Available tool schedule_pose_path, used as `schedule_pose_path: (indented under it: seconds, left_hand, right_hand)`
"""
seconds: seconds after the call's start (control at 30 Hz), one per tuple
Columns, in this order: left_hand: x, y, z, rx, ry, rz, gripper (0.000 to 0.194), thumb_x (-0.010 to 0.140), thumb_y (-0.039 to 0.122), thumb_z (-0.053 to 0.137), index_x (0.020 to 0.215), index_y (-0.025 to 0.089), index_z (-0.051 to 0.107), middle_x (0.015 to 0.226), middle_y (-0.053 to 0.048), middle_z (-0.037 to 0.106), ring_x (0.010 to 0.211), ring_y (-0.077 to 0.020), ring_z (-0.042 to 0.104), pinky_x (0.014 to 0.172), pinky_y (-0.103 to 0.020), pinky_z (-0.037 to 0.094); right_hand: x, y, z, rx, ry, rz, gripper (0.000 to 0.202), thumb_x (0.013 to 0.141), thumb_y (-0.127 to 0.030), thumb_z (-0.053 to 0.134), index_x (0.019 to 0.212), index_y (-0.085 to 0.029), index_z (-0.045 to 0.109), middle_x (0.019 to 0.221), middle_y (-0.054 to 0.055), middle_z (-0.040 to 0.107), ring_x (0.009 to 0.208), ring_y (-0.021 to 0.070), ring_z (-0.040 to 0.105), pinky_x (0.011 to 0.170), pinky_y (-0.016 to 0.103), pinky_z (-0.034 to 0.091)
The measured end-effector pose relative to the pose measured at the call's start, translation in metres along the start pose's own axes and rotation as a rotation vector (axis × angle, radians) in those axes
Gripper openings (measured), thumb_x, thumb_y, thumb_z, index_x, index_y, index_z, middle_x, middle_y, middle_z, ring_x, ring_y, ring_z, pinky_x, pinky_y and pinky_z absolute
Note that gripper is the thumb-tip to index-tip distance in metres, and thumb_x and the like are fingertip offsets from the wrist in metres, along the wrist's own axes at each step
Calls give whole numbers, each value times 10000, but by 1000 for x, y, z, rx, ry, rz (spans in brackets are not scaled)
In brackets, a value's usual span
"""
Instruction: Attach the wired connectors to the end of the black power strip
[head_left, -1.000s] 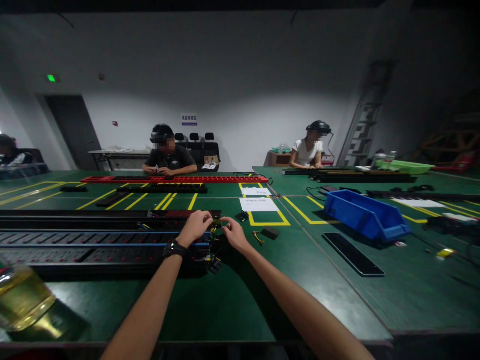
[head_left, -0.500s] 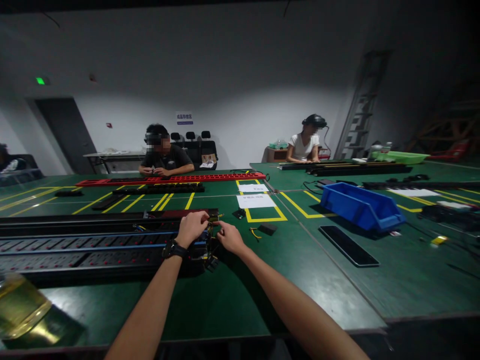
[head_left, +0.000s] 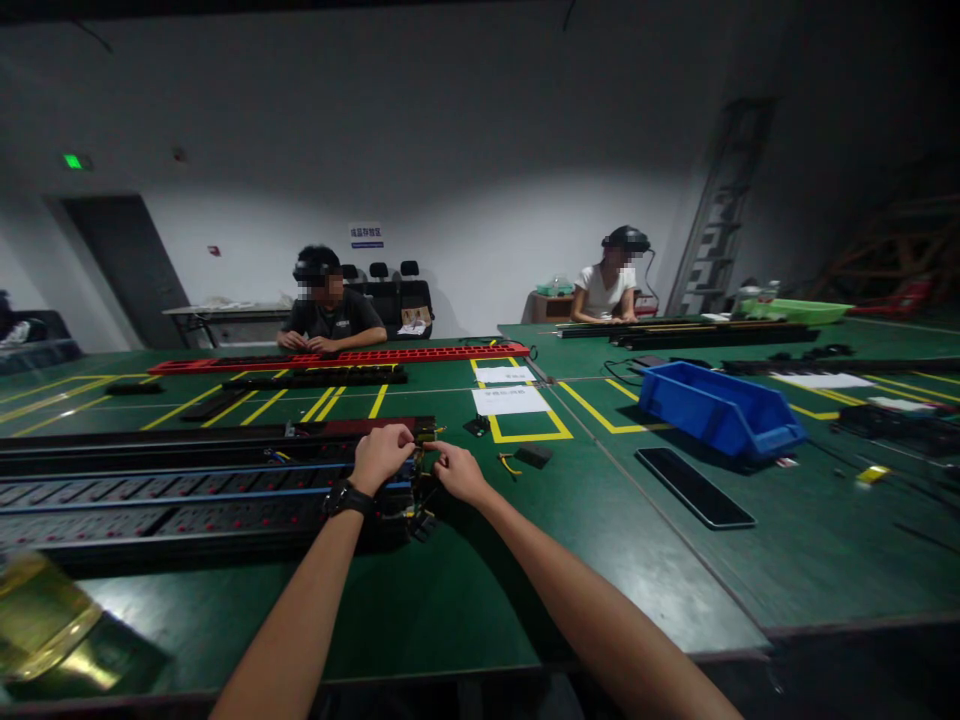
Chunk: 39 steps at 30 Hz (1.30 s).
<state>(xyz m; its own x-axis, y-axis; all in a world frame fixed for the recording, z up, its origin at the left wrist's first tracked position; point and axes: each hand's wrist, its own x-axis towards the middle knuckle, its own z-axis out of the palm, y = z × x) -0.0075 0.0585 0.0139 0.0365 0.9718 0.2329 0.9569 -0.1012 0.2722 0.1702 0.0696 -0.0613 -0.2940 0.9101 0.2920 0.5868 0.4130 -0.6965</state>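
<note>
Long black strips with blue edges and red dots (head_left: pixel 255 508) lie side by side at the left, their wired ends near the middle. My left hand (head_left: pixel 382 458), with a black watch (head_left: pixel 348 498) on its wrist, is closed at the strips' right end, its fingertips pinched on something too small to make out. Close beside it, my right hand (head_left: pixel 459 472) is closed too, its index finger pointing left to the same end. What its fingers hold is hidden. Loose wires and small connectors (head_left: pixel 421 522) hang below the hands.
A blue bin (head_left: pixel 720 410), a phone (head_left: pixel 696 487), paper sheets (head_left: pixel 511 401) and a small black block (head_left: pixel 533 456) lie to the right. A yellowish container (head_left: pixel 45 625) stands front left. Across the green table (head_left: pixel 600 560), two people sit behind a red rail (head_left: pixel 420 354).
The view has shifted slightly. Both hands stay at the strips' end with almost no movement. The person at the far left side of the table has raised their head a little.
</note>
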Motion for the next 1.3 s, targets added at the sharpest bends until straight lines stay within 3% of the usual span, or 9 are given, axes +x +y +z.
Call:
schedule_pose_path:
  seconds: [0.2,0.53,1.03,1.2,1.3]
  left_hand:
    - [7,-7,9,-89,-15,23,218,856,368,676,1000,261,800,1008,-45,820,983,-232,751,813,-276,538]
    - [15,-13,23,-200,12,190,273,873,252,578,1021,220,805,1008,-53,821,937,-206,755,871,-278,561]
    - [14,-14,26,-183,-19,185,256,853,335,624,1027,253,793,1005,-38,818,901,-210,748,791,-269,537]
    - [10,-12,23,-178,-24,208,272,898,402,594,1001,261,804,1011,-30,817,913,-211,741,794,-271,519]
    - [9,-11,23,-178,-21,212,274,898,440,610,955,255,805,982,-32,816,908,-215,737,785,-274,512]
  right_hand:
    - [0,0,-1,8,2,-1,546,848,-121,525,1345,-248,712,863,16,739,756,176,613,707,250,411]
    - [-2,-3,-5,4,-47,-33,589,848,-131,515,1392,-291,675,980,19,763,839,191,652,762,256,443]
    - [3,6,0,79,-81,-63,605,818,-104,502,1386,-240,661,1012,39,751,889,204,657,848,285,476]
    - [5,8,-1,188,-22,-81,524,790,-97,515,1282,-194,668,948,31,718,825,185,636,785,282,480]
    - [8,12,-22,214,93,-9,450,805,-154,532,1233,-175,667,810,-2,670,746,177,613,733,278,477]
